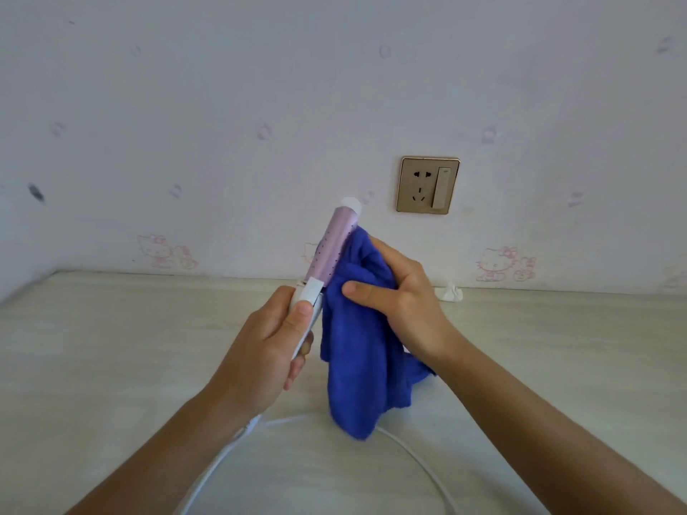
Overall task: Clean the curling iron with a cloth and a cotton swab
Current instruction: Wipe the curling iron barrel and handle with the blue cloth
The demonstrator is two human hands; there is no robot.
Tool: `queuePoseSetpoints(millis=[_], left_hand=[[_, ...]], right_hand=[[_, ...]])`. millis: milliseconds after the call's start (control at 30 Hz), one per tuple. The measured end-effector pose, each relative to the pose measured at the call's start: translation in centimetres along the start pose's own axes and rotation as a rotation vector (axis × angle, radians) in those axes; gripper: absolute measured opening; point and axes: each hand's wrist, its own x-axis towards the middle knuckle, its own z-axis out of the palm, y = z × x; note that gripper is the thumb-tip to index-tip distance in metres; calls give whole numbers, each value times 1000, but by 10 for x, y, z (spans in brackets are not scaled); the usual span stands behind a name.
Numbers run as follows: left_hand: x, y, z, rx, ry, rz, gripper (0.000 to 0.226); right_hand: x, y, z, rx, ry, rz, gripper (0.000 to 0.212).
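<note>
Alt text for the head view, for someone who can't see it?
The left hand holds a curling iron by its white handle, barrel tilted up, while the right hand presses a blue cloth against the lilac barrel. Its white cord loops over a pale table; a wall socket sits behind, nothing plugged in.

left hand (267, 343): bare, no ring, short plain nails
right hand (403, 302): bare, no ring, short plain thumbnail
forearms: both bare, no sleeves, no watch or bracelet
</note>
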Motion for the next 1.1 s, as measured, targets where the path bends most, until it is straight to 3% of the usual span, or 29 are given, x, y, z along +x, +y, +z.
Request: queuePoseSetpoints(millis=[167,400,567,767,933,1100], left_hand=[[-2,-1,-1,-9,-36,-17,36],[1,4,4,-17,-90,-43,36],[-2,6,6,-17,-115,-50,28],[-2,6,6,-42,-77,-66,33],[-2,0,1,-36,-14,-101,14],[-5,3,-4,6,-38,-94,29]], right_hand=[[0,-5,-1,-11,30,-21,38],[9,-17,-16,5,234,-72,45],[11,-16,-23,-10,281,-48,46],[5,-17,-14,20,149,-52,45],[-3,-3,3,-6,14,-16,40],[-2,-6,2,-39,32,-33,39]])
